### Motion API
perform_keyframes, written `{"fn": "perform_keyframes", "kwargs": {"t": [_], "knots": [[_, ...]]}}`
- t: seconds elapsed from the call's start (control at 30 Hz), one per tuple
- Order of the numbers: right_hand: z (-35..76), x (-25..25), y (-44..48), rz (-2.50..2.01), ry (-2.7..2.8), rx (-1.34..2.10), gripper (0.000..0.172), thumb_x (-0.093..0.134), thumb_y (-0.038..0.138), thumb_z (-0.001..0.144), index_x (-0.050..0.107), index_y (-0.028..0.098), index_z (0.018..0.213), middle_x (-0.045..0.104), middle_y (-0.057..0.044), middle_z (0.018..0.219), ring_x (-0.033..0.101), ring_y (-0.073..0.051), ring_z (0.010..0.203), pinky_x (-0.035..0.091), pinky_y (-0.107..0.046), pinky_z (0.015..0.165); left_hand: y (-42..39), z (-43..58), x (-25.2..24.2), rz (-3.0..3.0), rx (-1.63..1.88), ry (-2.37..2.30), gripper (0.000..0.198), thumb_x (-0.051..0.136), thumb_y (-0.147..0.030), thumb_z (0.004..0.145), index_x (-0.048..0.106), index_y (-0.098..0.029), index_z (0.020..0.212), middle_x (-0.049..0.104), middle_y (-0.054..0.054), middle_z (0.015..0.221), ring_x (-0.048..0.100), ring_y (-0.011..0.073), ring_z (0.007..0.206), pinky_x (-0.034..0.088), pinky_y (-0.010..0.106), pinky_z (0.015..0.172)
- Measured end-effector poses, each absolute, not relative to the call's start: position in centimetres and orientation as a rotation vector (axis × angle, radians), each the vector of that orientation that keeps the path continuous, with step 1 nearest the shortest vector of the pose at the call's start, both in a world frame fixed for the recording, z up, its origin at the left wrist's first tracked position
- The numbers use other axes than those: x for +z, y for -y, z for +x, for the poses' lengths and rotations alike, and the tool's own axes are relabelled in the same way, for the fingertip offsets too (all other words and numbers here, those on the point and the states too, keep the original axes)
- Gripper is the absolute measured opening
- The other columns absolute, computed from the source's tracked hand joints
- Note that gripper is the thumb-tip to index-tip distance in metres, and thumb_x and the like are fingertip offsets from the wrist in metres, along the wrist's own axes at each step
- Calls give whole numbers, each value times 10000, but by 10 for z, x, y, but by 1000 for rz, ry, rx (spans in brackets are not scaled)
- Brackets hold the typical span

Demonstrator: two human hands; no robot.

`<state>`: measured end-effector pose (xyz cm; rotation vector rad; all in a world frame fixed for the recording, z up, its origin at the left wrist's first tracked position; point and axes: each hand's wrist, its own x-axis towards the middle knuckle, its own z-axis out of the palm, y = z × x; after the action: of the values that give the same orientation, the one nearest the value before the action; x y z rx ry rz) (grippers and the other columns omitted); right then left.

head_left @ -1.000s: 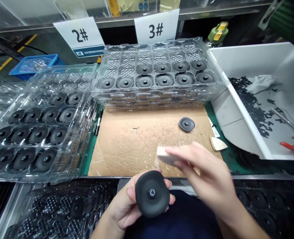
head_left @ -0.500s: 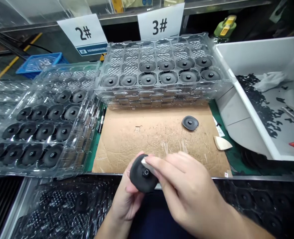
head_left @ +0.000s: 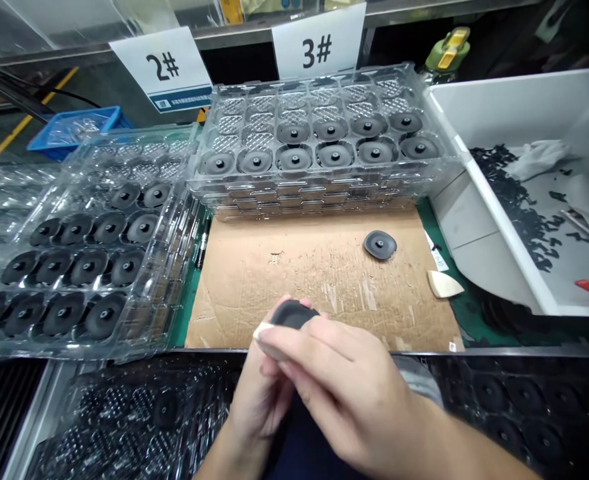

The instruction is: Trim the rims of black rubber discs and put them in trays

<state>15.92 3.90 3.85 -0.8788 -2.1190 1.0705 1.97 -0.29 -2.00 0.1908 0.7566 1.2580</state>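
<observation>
My left hand (head_left: 262, 400) is closed round a black rubber disc (head_left: 294, 312), held just over the front edge of the cardboard mat (head_left: 319, 280). My right hand (head_left: 344, 387) lies over it, fingers pinched on a small whitish block (head_left: 264, 331) pressed against the disc's left edge. Most of the disc is hidden by my fingers. One loose black disc (head_left: 380, 245) rests on the mat to the right.
Clear blister trays of black discs stand at the left (head_left: 74, 247) and at the back under sign 3# (head_left: 319, 140). A white bin (head_left: 524, 200) with black scraps is at the right. A whitish wedge (head_left: 444, 285) lies beside the mat. Dark trays (head_left: 124, 413) sit in front.
The right hand brought the whitish block down from above the mat onto the disc, then slid it across to the disc's left edge. The disc has tipped and is now mostly covered.
</observation>
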Motion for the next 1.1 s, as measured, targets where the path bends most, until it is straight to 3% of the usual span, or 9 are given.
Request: {"fn": "perform_keyframes", "kwargs": {"t": [0.1,0.2,0.33,0.4,0.53,0.73,0.83,0.97,1.1], "knots": [[149,40,-47,-899,2265,1194,268,427,118,866,582,200,1069,619,-23,899,561,-134,792,462,-245,718,3,17,-23,203,1308,-828,472,746,-262,615,604,-301,1063,630,-28,1124,573,174,1038,460,241,886],[141,38,-50,-918,2166,1010,311,405,135,869,545,141,1147,597,-60,889,539,-158,803,449,-283,740,3,18,-22,184,1263,-839,423,708,-309,659,611,-286,1070,636,-15,1114,547,171,1079,466,199,847],[151,37,-48,-800,2178,1208,288,430,119,868,555,178,1121,604,-21,938,539,-120,853,431,-225,768,4,14,-21,170,1238,-796,503,729,-357,602,607,-307,1087,627,-22,1138,527,185,1113,426,238,934],[164,38,-47,-904,2259,1293,261,449,98,855,585,226,1038,603,16,875,544,-97,781,426,-201,683,5,10,-25,160,1234,-753,530,740,-364,568,615,-293,1078,625,-14,1151,554,167,1077,440,212,915],[178,34,-47,-1202,2294,954,284,447,110,845,583,225,1067,559,-2,719,507,-124,621,384,-249,546,7,11,-35,46,1210,-627,439,678,-347,654,612,-307,1086,637,-18,1146,567,122,1057,427,212,941],[185,-25,-50,-1289,1788,974,278,453,215,893,536,276,1151,606,-27,1031,564,-155,874,462,-276,713,7,15,-30,44,1149,-390,470,638,-408,670,580,-342,1132,622,-21,1171,550,222,1102,438,298,955],[193,-70,-50,-1487,1790,934,279,449,284,883,563,240,1134,586,-60,1005,569,-182,844,486,-319,699,9,11,-27,58,1150,-359,496,634,-411,680,557,-328,1163,588,-26,1221,516,261,1136,424,326,974],[201,-95,-43,-1559,1821,768,316,474,295,846,590,197,1123,474,-112,1084,501,-248,993,432,-440,842,11,10,-28,46,1118,-357,497,593,-469,692,562,-303,1159,601,-18,1194,505,295,1139,424,354,970],[200,-77,-38,-1544,1723,819,283,452,269,863,583,201,1105,484,-100,1073,527,-157,751,476,-335,685,13,11,-24,72,1079,-360,499,485,-539,750,545,-285,1176,604,16,1177,571,294,1055,484,388,881]]}}
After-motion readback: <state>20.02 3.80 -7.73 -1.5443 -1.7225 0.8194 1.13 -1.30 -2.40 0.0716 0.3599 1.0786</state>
